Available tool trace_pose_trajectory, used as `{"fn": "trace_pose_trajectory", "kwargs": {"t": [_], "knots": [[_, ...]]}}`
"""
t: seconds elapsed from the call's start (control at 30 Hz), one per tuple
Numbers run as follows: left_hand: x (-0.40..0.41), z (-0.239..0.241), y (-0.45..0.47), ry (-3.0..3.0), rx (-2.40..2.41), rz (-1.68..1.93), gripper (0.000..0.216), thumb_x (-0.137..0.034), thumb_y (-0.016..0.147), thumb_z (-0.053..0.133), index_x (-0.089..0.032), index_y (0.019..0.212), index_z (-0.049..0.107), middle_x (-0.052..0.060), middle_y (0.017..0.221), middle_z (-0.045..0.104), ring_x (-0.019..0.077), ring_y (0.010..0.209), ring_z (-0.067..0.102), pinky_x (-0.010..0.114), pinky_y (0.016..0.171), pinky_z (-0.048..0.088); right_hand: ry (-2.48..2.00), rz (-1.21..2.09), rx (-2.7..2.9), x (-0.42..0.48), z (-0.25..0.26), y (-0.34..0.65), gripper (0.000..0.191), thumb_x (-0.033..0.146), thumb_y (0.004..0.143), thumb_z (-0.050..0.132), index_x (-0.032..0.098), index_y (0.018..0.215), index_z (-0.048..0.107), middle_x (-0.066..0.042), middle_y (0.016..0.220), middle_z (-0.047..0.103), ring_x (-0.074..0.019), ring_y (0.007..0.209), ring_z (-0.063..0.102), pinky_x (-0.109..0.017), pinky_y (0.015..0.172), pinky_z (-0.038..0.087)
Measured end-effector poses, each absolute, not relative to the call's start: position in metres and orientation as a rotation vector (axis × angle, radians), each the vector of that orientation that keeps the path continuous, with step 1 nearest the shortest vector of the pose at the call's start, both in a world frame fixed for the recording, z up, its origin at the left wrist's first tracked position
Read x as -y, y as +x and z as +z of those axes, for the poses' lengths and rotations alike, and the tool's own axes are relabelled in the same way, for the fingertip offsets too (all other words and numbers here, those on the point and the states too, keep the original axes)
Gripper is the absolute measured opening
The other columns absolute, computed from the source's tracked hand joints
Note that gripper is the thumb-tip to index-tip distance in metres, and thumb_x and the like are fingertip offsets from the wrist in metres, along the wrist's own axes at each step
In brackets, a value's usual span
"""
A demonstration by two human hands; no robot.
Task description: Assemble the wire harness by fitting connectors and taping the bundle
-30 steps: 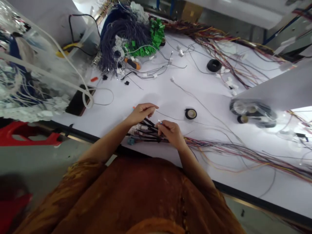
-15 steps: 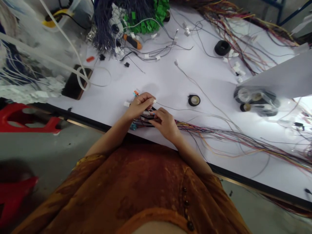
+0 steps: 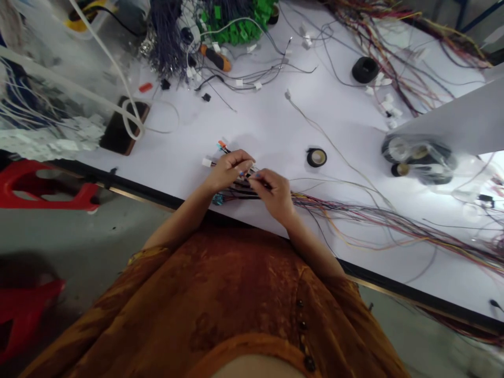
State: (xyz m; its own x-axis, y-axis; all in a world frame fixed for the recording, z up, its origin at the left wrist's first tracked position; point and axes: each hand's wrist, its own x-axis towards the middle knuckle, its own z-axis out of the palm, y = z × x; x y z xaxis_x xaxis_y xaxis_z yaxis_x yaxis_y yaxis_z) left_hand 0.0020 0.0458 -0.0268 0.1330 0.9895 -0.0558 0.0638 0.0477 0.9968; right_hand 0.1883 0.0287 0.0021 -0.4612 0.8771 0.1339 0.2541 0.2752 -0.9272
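Observation:
My left hand (image 3: 232, 169) is closed in a pinch at the left end of a wire bundle (image 3: 346, 210). A small blue part shows at its fingertips, too small to name. Close beside it, my right hand (image 3: 273, 193) pinches thin wires of the same bundle, fingertips nearly meeting the left ones. Around the hands lie the bundle's connectors: a white connector (image 3: 207, 163), an orange connector (image 3: 222, 144) and a teal connector (image 3: 218, 199). The fingers hide exactly what sits between them.
A roll of black tape (image 3: 316, 157) lies right of the hands, another tape roll (image 3: 365, 70) farther back. A phone (image 3: 124, 126) lies at the left. Green connectors (image 3: 236, 29) with dark wires are piled at the back near an orange-black tool (image 3: 215, 58). A red stool (image 3: 47, 186) stands below the table.
The white connector at my left fingertips is no longer visible there; a blue part shows instead. My right hand has shifted slightly right, and both hands' fingertips now point at each other.

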Motion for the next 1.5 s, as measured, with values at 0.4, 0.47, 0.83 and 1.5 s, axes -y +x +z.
{"fn": "trace_pose_trajectory", "kwargs": {"t": [0.4,0.47,0.83,1.5], "knots": [[-0.036,-0.034,-0.007,1.047,-1.074,1.122,0.036,-0.053,0.084,0.074,-0.017,0.091,0.069,-0.002,0.063,0.057,0.0079,0.055,0.051,0.020,0.056,0.045,-1.124,1.075,1.895,-0.054,-0.011,0.203,0.022,0.034,0.094,0.062,0.018,0.082,0.070,0.001,0.070,0.060,-0.0101,0.064,0.048,-0.025,0.065,0.038],[-0.036,-0.036,-0.007,1.037,-1.057,1.126,0.036,-0.052,0.084,0.075,-0.017,0.091,0.069,-0.003,0.062,0.057,0.0076,0.055,0.052,0.019,0.056,0.045,-1.110,1.077,1.913,-0.054,-0.010,0.204,0.021,0.033,0.094,0.061,0.018,0.081,0.069,0.002,0.069,0.058,-0.0096,0.063,0.046,-0.025,0.065,0.037],[-0.036,-0.020,-0.002,1.234,-1.126,1.010,0.032,-0.049,0.086,0.071,-0.017,0.090,0.068,-0.001,0.065,0.058,0.0095,0.057,0.054,0.022,0.057,0.047,-1.074,0.989,1.947,-0.055,-0.011,0.201,0.028,0.028,0.096,0.057,0.019,0.070,0.057,0.002,0.071,0.049,-0.0103,0.066,0.044,-0.027,0.064,0.034],[-0.038,-0.023,0.016,1.314,-1.183,0.937,0.019,-0.034,0.085,0.065,-0.016,0.089,0.070,-0.001,0.067,0.062,0.0100,0.062,0.057,0.023,0.063,0.050,-1.135,1.197,1.709,-0.050,-0.027,0.200,0.030,0.034,0.093,0.053,0.019,0.067,0.050,0.004,0.065,0.043,-0.0094,0.065,0.040,-0.026,0.065,0.033]]}}
